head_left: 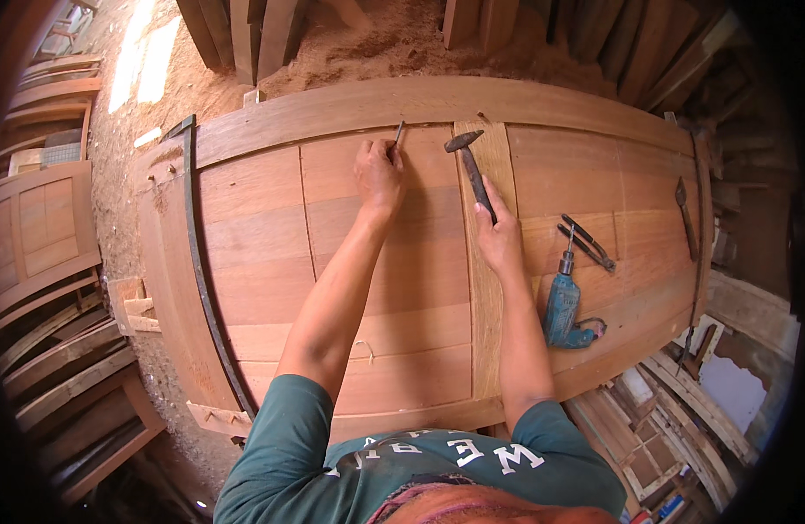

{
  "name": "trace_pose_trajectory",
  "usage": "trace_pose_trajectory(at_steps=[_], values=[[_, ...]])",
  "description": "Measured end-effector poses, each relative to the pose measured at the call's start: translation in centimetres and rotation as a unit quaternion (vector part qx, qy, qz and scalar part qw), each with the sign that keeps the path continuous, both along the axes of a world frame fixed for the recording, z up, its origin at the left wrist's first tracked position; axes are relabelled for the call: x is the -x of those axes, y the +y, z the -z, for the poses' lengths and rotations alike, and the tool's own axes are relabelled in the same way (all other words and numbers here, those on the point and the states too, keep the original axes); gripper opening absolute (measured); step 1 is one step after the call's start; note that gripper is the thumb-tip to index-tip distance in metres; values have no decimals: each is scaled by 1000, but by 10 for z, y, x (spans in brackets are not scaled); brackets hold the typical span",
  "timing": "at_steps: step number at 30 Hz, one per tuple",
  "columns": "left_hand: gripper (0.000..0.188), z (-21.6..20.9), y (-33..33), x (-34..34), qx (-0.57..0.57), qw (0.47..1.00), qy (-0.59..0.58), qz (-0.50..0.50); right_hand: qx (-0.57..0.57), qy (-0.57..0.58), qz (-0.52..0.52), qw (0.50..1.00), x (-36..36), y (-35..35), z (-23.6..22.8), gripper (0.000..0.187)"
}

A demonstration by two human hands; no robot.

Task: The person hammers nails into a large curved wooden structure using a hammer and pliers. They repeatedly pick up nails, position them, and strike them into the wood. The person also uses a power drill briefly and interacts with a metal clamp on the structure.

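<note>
A large wooden panel door (385,262) lies flat in front of me. My left hand (379,177) is closed around a thin metal rod (400,130), which looks like a nail punch and stands at the inner edge of the far rail. My right hand (498,229) grips a hammer (473,166) by its dark handle. The hammer head is raised to the right of the rod, near the middle stile (490,349), apart from the rod. The rod's lower end is hidden by my left fingers.
On the door's right side lie a teal power drill (561,306), black-handled pincers (588,243) and a dark pointed tool (685,218). A long metal clamp (198,253) spans the left end. Wooden frames (44,227) stack at left; boards (267,35) lean beyond the sawdust-covered ground.
</note>
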State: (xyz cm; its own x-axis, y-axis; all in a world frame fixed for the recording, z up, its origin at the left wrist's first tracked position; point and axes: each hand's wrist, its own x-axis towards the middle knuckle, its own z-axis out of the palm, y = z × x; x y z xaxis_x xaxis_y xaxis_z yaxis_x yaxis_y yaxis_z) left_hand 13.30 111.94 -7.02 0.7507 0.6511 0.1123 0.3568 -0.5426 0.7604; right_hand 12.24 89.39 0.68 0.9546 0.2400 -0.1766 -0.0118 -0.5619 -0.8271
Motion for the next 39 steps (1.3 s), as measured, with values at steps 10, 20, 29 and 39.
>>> trace_pose_trajectory(at_steps=[10,20,29,39], values=[[6,12,-2,0,-33,998,-36,-30,-3,-17,-12,1000,-14,17,-5,50],[5,14,-5,0,-28,998,-46,-11,-12,-24,-30,999,-23,29,-1,51],[4,11,-5,2,-36,999,-36,-10,-7,-166,-64,984,-30,61,-3,54],[5,5,0,-2,-9,999,-27,-35,116,-116,-94,982,-43,73,1,54]])
